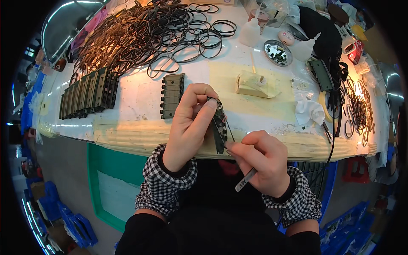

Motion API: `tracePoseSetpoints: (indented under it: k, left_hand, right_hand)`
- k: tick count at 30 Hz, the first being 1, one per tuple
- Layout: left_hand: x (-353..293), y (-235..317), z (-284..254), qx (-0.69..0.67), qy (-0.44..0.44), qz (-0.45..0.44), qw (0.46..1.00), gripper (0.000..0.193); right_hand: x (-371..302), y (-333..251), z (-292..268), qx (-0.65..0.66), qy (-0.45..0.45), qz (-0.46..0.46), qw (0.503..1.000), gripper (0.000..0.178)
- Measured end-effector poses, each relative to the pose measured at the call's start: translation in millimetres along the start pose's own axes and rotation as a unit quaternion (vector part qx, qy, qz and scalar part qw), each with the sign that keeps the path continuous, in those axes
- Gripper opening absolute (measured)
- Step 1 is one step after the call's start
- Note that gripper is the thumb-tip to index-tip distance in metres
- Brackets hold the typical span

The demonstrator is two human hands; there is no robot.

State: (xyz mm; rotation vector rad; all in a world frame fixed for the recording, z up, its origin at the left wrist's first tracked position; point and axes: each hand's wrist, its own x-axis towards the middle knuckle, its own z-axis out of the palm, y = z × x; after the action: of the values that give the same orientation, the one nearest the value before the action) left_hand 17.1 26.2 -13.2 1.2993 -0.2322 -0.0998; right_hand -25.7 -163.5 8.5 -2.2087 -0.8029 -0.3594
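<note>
My left hand (190, 125) pinches the top of a dark green, knobbed plastic part (219, 138), tilted upright over the table's front edge. A thin dark band (230, 129) stretches along the part and stands away from it on the right, running down to my right fingertips. My right hand (267, 160) is closed round metal tweezers (245, 180), whose back end sticks out below the palm. Its thumb and forefinger meet beside the part's lower end; the tweezers' tips are too small to make out. Left of my hands lies a similar ribbed part (172, 97).
A heap of dark rubber bands (140, 36) covers the far left, with a row of similar parts (87, 94) before it. A tape-covered block (257, 85), a round dish (277, 53) and squeeze bottles (250, 32) stand at the far right. A green bin (92, 182) sits below the table's edge.
</note>
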Motion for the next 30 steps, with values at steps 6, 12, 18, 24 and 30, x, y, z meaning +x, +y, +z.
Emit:
tracePoseSetpoints:
  k: [6, 12, 18, 24, 30]
  left_hand:
    - [2, 0, 4, -0.018, 0.021, 0.005, 1.000, 0.013]
    - [1, -1, 5, -0.009, 0.024, -0.003, 1.000, 0.013]
    - [2, 0, 4, -0.002, 0.031, -0.007, 1.000, 0.012]
    - [3, -1, 1, 0.028, 0.031, -0.033, 0.999, 0.013]
    - [3, 1, 0, 0.015, 0.024, -0.045, 0.999, 0.013]
  right_hand:
    - [2, 1, 7, 0.076, 0.050, 0.021, 0.996, 0.023]
    - [12, -2, 4, 0.146, -0.011, 0.074, 0.986, 0.020]
    - [15, -7, 2, 0.109, -0.060, 0.048, 0.991, 0.019]
    - [2, -8, 12, 0.020, -0.009, -0.027, 0.999, 0.022]
    - [-14, -2, 24, -0.094, 0.068, -0.129, 0.985, 0.027]
